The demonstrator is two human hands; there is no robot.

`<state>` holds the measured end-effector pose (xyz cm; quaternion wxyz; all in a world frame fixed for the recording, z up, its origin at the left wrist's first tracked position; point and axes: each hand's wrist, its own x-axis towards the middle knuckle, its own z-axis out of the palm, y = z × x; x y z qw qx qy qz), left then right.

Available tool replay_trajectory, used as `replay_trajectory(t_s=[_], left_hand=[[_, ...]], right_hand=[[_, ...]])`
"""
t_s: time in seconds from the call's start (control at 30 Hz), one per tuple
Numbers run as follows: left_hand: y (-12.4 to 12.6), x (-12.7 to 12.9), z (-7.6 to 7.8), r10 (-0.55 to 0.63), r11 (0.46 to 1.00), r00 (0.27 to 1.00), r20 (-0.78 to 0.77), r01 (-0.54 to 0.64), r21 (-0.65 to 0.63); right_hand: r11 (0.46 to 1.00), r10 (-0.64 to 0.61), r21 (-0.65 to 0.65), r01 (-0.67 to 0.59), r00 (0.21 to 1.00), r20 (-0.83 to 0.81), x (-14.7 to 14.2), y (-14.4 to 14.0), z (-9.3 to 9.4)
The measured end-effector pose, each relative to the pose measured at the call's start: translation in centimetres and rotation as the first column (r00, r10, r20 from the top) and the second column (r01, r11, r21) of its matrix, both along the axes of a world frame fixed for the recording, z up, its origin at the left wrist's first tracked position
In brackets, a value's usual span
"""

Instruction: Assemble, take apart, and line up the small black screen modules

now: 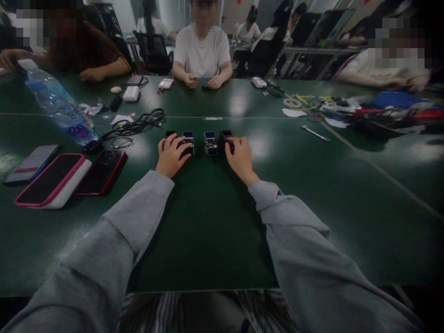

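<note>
Two small electronic modules with lit blue screens stand side by side on the dark green table (208,217). My left hand (169,155) rests on the left module (188,138), fingers curled over its black body. My right hand (240,159) lies beside the right module (210,143), its fingers on a black block (226,138) next to it. Another small black block (169,134) sits just beyond my left fingers. Both my sleeves are grey.
Three phones (58,175) lie at the left, near a tipped water bottle (58,104) and black cables (138,125). A wrench (315,133) and a pile of coloured parts (381,108) are at the right. Other people sit across the table.
</note>
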<state>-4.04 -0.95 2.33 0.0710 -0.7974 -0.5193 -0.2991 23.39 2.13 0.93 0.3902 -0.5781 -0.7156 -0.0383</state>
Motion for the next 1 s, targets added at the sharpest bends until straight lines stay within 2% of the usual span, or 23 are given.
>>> replay_trajectory(t_s=[0.1, 0.2, 0.3, 0.37, 0.7, 0.87, 1.0], left_hand=[[0.2, 0.0, -0.1, 0.000, 1.000, 1.000, 0.007, 0.000, 0.001], [0.3, -0.1, -0.2, -0.004, 1.000, 1.000, 0.030, 0.004, -0.007], [0.4, -0.1, -0.3, -0.001, 1.000, 0.998, 0.063, 0.002, -0.023], [0.5, -0.1, -0.4, 0.004, 1.000, 0.998, 0.070, -0.002, -0.032], [0.4, -0.1, -0.4, 0.032, 0.999, 0.999, 0.019, -0.031, -0.023], [0.3, -0.1, -0.4, 0.037, 0.999, 0.999, -0.039, -0.038, -0.022], [0.2, -0.1, -0.3, 0.054, 0.998, 0.998, -0.026, -0.055, -0.034]], right_hand=[[0.999, -0.013, 0.047, 0.011, 0.999, 0.043, -0.2, -0.6, 0.4], [0.994, 0.056, 0.085, -0.071, 0.984, 0.168, -0.8, -1.5, 1.0], [0.983, 0.167, 0.025, -0.184, 0.936, 0.308, -1.6, -2.1, 1.4], [0.978, 0.198, -0.011, -0.208, 0.917, 0.347, -1.9, -2.3, 1.6], [0.978, 0.208, -0.040, -0.206, 0.929, 0.307, -2.9, -1.1, 1.3], [0.980, 0.195, -0.042, -0.193, 0.915, 0.352, -2.8, -1.1, 1.1], [0.982, 0.188, -0.073, -0.174, 0.903, 0.386, -2.7, -1.1, 0.9]])
